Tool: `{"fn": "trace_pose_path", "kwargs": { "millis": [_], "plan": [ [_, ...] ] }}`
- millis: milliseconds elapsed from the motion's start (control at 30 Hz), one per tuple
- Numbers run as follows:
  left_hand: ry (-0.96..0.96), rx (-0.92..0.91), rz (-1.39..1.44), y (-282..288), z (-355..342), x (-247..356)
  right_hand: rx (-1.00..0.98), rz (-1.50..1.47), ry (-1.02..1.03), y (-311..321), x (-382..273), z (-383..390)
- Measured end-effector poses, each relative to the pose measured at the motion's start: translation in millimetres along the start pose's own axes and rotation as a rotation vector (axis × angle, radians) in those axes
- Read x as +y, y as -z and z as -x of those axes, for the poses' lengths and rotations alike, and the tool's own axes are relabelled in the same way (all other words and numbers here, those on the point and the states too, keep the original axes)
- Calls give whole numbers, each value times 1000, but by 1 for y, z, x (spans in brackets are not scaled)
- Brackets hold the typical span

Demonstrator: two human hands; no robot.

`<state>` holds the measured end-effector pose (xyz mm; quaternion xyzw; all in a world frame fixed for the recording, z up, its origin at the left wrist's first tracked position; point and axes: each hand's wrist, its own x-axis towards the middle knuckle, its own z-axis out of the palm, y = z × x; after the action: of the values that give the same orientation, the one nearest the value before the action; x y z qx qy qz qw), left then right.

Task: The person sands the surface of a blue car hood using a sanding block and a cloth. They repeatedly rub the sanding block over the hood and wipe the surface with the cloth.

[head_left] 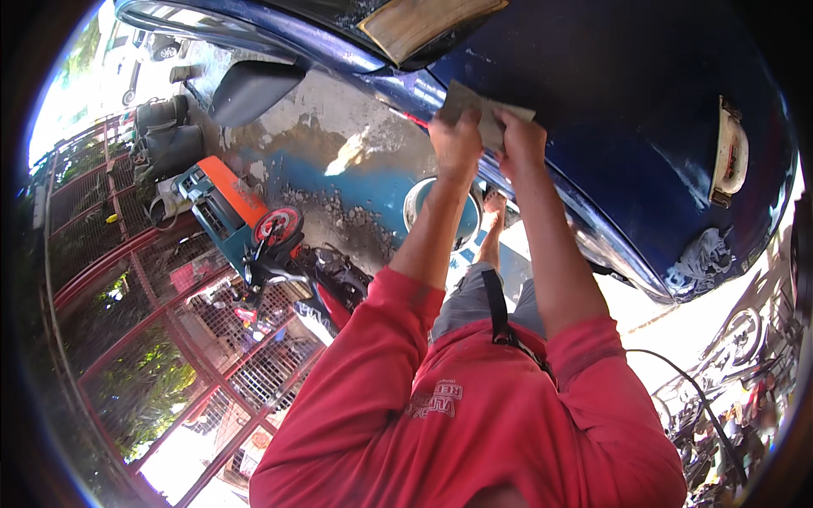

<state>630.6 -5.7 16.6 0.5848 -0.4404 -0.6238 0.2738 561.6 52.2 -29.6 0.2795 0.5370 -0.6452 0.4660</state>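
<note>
Both my hands are raised over the dark blue car body [584, 110], close to its edge. Between them is a small greyish-tan sheet [461, 97] that looks like sandpaper. My left hand [456, 140] pinches its left part with the thumb on top. My right hand [521, 140] grips the right part, fingers closed. The sheet's underside is hidden, so I cannot tell whether it touches the paint. Farther right on the panel rest a pale sanding block [728, 157] with a curved handle and a crumpled grey rag [705, 256].
A white bucket [411, 212] stands on the floor below my arms, near my foot [491, 216]. To the left are a motorbike [330, 292], an orange-and-teal machine [224, 203] and red-framed mesh [169, 313]. A tan board-like piece [428, 24] lies atop the car. Bicycles [741, 339] crowd the right.
</note>
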Motion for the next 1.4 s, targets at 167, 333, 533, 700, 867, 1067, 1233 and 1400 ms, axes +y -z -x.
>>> {"fn": "trace_pose_path", "kwargs": {
  "millis": [167,333,533,700,867,1067,1233,1400],
  "plan": [
    [-272,-166,56,-9,-13,10,-69,50,195,-26,-37,24],
    [39,-15,-36,-13,-15,17,52,-21,-13,-29,-47,37],
    [-145,-56,-50,-13,-11,22,-63,-49,92,-20,-23,9],
    [-162,-85,33,-20,-16,28,8,-132,154,-29,-40,15],
    [-175,-87,-39,-26,-19,23,-3,21,203,-33,-57,23],
    [-161,-2,-93,-13,5,-14,31,-98,71,18,-9,10],
    [-105,-43,-98,-9,17,-27,-13,-34,41,28,-11,31],
    [-346,-49,-127,-16,22,-26,38,-161,143,30,-15,36]
  ]
}}
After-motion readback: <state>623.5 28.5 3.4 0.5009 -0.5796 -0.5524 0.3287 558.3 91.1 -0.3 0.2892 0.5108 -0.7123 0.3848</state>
